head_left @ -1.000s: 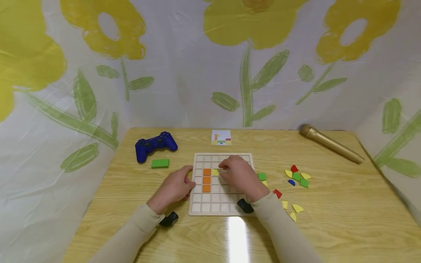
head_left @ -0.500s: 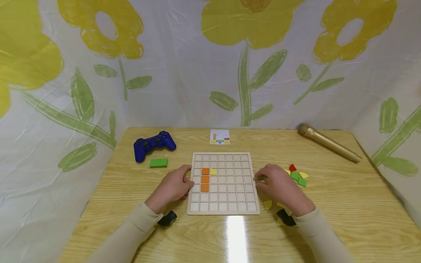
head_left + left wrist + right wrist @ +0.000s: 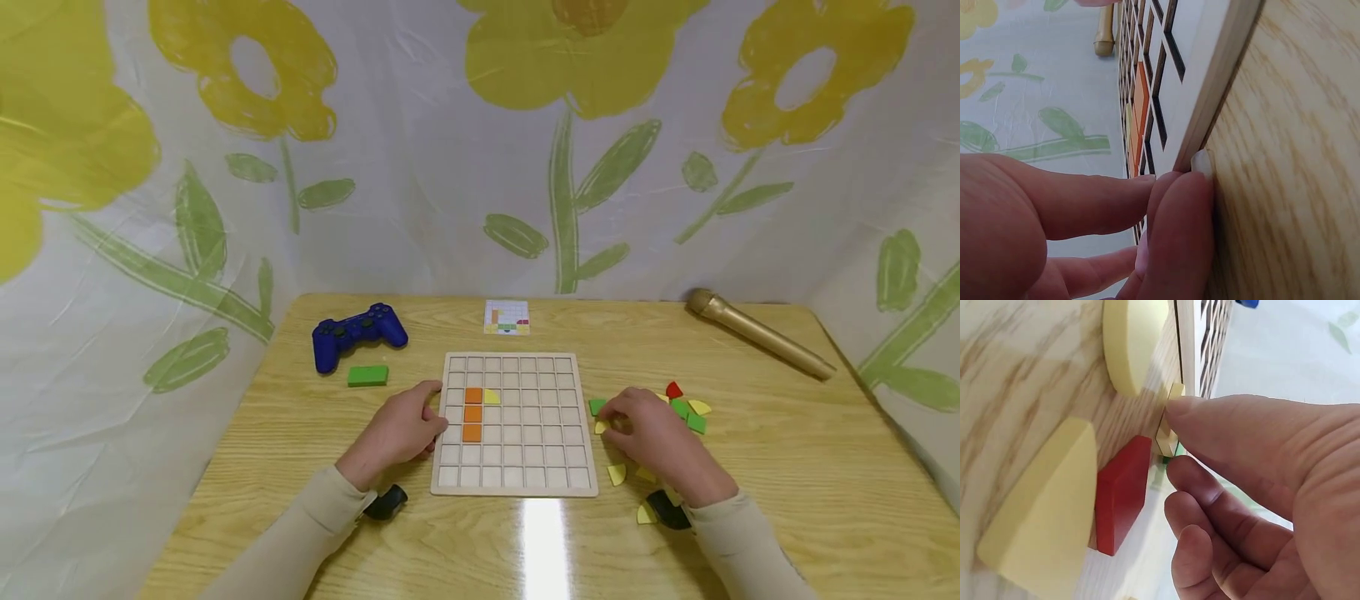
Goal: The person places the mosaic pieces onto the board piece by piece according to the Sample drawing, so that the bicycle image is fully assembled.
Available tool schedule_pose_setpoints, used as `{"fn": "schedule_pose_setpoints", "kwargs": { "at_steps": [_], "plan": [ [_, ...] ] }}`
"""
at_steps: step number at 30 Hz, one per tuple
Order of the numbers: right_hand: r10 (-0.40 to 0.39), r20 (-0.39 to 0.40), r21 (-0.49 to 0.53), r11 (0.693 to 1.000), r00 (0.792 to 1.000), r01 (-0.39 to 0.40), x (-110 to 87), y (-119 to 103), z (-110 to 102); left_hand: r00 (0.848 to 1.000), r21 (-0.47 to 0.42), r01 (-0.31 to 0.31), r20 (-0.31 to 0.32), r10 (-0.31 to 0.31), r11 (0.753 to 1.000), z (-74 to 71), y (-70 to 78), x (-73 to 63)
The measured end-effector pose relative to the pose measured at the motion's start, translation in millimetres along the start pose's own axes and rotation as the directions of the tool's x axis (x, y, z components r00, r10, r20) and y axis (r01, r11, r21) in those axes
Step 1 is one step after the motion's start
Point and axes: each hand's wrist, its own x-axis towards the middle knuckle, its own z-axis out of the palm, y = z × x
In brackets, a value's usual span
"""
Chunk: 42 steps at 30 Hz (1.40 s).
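Observation:
A pale wooden grid board [image 3: 537, 436] lies on the table, with several orange square tiles [image 3: 473, 413] in a column and a yellow quarter-round tile [image 3: 491, 397] beside the top one. My left hand [image 3: 400, 427] pinches the board's left edge; up close in the left wrist view, the fingertips [image 3: 1200, 165] sit right at that edge. To the right of the board, my right hand [image 3: 654, 429] reaches over loose tiles. Thumb and index finger are apart around a small yellow tile [image 3: 1165, 434], the thumb overlapping it. A green tile [image 3: 597, 407] lies just beyond.
Yellow, green and red tiles [image 3: 674, 389] scatter around the right hand; a red tile [image 3: 1124, 497] lies under it. A printed pattern card [image 3: 507, 317] is behind the board. A blue game controller [image 3: 360, 333], green block [image 3: 368, 376] and gold microphone [image 3: 761, 333] lie farther out.
My right hand has left the yellow quarter-round tile on the grid and moved right to the loose tiles, then slightly toward me. The left hand stays at the board's edge.

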Motion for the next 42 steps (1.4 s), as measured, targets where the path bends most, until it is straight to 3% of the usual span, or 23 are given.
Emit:
{"fn": "schedule_pose_setpoints", "kwargs": {
  "at_steps": [16,42],
  "plan": [
    [0.046,0.034,0.023,0.999,0.998,-0.047,-0.8,-0.9,0.2,1.000,-0.005,0.004,0.005,-0.004,1.000,0.6,1.2,0.7],
    [-0.002,0.079,0.020,1.000,0.997,0.000,-0.8,0.7,-3.1,1.000,-0.016,0.000,0.001,0.000,1.000,-0.2,0.0,-0.6]
  ]
}}
